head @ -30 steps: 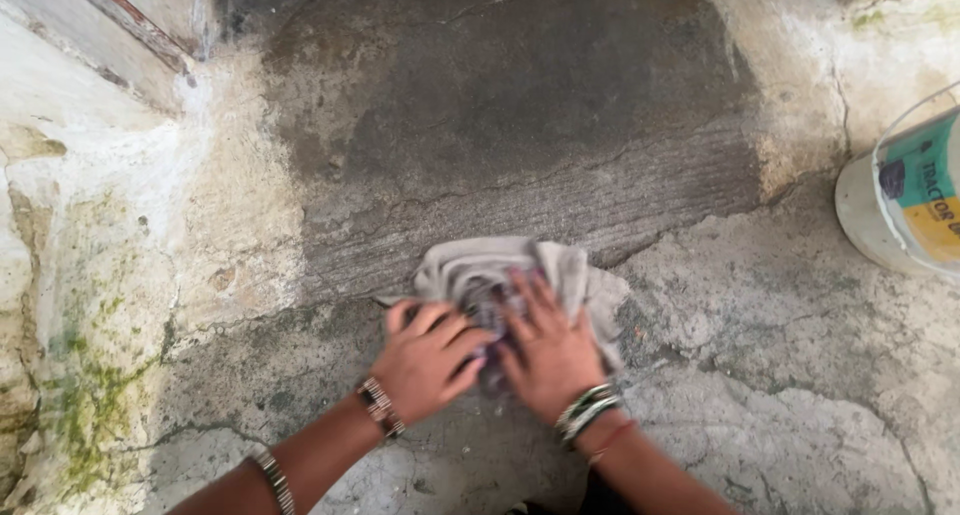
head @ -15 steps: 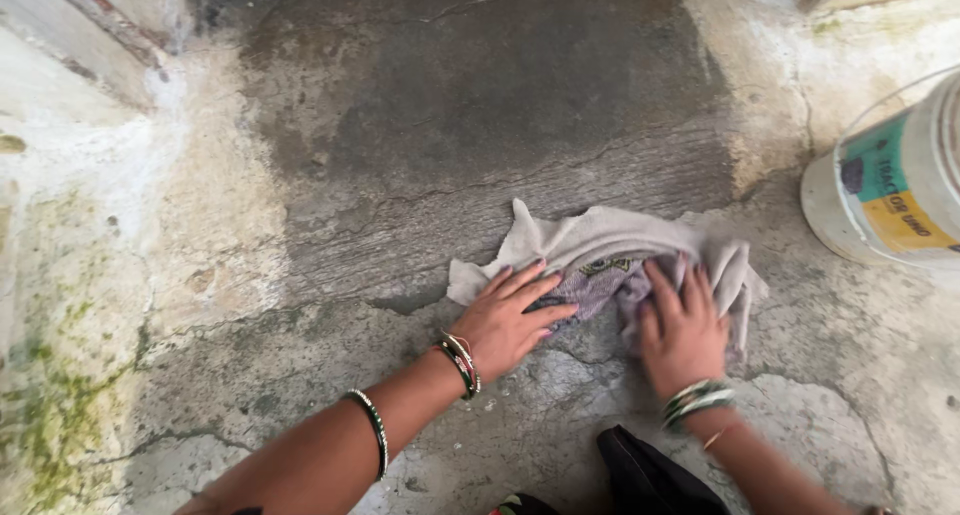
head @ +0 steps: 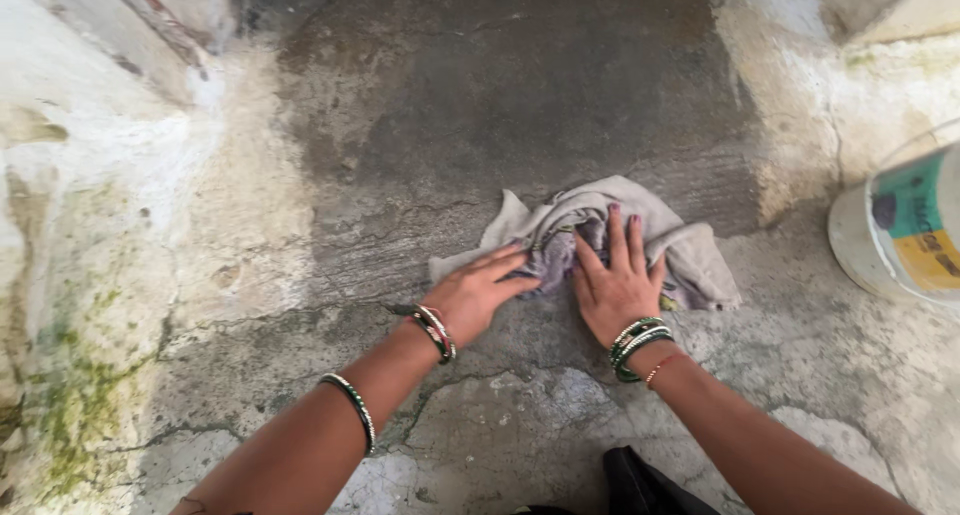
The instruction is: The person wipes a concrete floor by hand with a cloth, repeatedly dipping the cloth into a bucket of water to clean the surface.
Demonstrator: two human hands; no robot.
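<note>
Both hands back together, left hand (head: 475,293) and right hand (head: 615,280) pressed flat, fingers spread, on grey rag (head: 640,230) bunched mid-floor; swung back left from paint bucket (head: 905,230), wiping stroke reversing

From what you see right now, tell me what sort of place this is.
Probably an outdoor yard or washing corner of a house: a cracked, damp concrete floor, a whitewashed wall with green moss, and a plastic bucket at the right. Both hands press a grey cloth onto the floor.

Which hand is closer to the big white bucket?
Right. The right hand lies on the grey cloth, on the side toward the bucket; the left hand is farther away, across the cloth.
</note>
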